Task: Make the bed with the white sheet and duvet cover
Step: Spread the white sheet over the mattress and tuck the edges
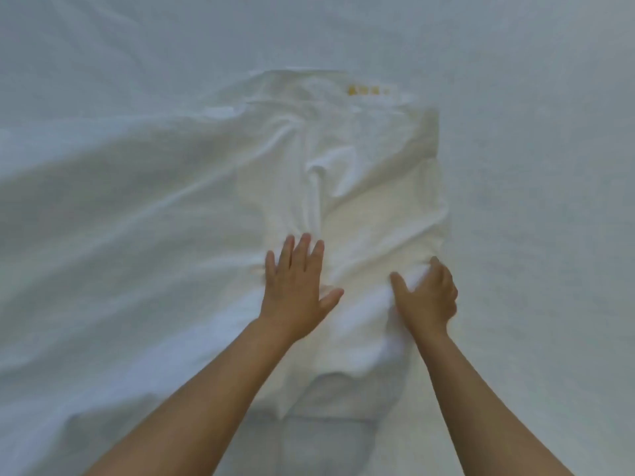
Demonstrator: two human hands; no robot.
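A folded, rumpled bundle of white cloth lies in the middle of the bed, with a small yellow mark near its far end. I cannot tell whether it is the sheet or the duvet cover. My left hand lies flat on the bundle's near left part, fingers straight and spread. My right hand grips a bunched fold of the same cloth at its near right edge, fingers curled into it. One layer of the cloth spreads out to the left in long creases.
White bedding fills the whole view, smooth on the right and at the far side, wrinkled at the upper left. No bed edge, wall or floor shows. The picture is slightly blurred.
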